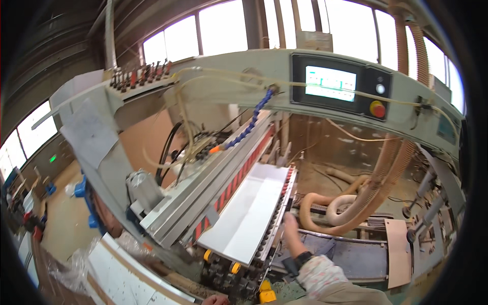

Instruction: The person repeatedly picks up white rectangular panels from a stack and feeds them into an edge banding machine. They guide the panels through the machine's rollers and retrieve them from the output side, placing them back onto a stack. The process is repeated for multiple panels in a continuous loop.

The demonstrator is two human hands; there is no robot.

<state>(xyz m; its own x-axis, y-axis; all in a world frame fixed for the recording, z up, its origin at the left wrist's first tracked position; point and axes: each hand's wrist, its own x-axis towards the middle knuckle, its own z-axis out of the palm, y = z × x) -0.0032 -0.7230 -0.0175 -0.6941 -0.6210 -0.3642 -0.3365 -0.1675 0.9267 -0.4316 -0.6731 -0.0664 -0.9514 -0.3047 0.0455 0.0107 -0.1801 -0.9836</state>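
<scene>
A long white panel [254,213] lies on the bed of a large woodworking machine, along a row of dark rollers [274,218] and a red-and-black striped rail. My right hand [291,227] reaches from the lower right to the machine's edge just right of those rollers. Its fingers are blurred and partly hidden, so what they touch is unclear. A dark band circles that wrist below a patterned sleeve. Only a sliver of my left hand [216,300] shows at the lower edge, near the stacked white boards [129,272]; its fingers are mostly cut off.
Overhead runs a grey beam with a lit screen [330,83] and a red stop button [377,109]. Ribbed hoses [351,223] coil at right beside a tan board [398,254]. A blue jointed coolant hose [256,114] hangs over the bed. Yellow clamps [235,268] sit at the near end.
</scene>
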